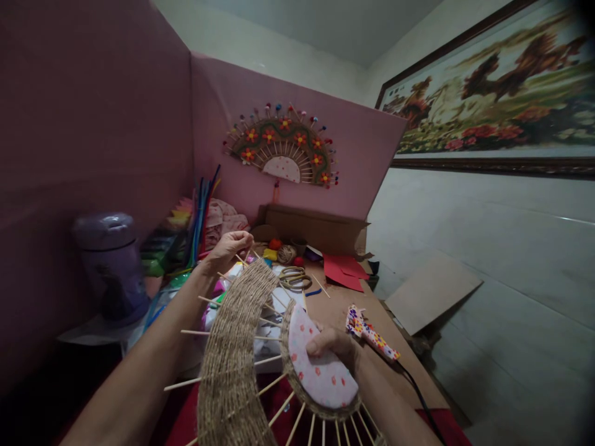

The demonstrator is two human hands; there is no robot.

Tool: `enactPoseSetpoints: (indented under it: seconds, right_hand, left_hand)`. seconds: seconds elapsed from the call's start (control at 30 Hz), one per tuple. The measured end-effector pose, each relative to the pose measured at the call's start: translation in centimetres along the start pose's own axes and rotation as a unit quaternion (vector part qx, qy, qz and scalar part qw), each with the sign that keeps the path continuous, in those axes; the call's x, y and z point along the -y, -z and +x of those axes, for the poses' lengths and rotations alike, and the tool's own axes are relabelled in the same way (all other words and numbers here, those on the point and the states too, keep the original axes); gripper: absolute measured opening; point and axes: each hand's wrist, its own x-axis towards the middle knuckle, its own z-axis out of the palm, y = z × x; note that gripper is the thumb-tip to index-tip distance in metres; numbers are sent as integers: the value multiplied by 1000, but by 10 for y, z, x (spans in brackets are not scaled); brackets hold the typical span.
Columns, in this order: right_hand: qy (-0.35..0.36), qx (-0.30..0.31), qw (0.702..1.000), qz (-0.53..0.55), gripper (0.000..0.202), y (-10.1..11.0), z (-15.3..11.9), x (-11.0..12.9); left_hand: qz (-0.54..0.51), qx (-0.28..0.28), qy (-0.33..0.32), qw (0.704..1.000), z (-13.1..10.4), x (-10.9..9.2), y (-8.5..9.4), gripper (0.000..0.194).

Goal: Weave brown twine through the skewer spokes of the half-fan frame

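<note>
A half-round fan of wooden sticks woven with brown twine (239,334) stands tilted in front of me. My right hand (337,350) grips its half-circle centre (320,378), covered in white cloth with small red flowers, thumb on the front face and the other fingers hidden behind. Bare sticks show between the centre and the wide twine band, and their tips poke out past the band. At the band's upper end, my left hand (235,243) is closed in a pinch beside a stick tip. Whatever lies between those fingers is too small to make out.
A finished fan with flowers (284,145) hangs on the pink board. Scissors (295,279), a twine ball (287,254), red sheets (344,271) and a flowered glue gun (372,334) with a black cord lie on the table. A purple tumbler (111,266) stands left.
</note>
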Motion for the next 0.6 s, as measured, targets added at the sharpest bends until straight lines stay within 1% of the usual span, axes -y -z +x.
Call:
enactPoseSetpoints:
  seconds: [0.13,0.23,0.33,0.43,0.53,0.6]
  right_hand:
    - [3,23,1000,-21,28,-2,4,-1]
    - [-8,32,999,-29,32,-2,4,0]
    - [-7,30,999,-30,31,-1,4,-1]
    - [3,27,999,-33,30,3,6,-2]
    - [10,35,999,-39,19,11,11,-3]
    - [9,45,998,-44,15,16,16,-5]
  left_hand:
    - [-8,25,44,999,0,7,10,40]
    - [-12,39,68,997,1,15,9,41]
    - [-16,53,83,995,1,22,3,42]
    - [-22,54,89,994,1,26,-3,41]
    - [-25,52,93,994,1,28,-6,38]
    - [-25,49,97,994,1,29,-7,36]
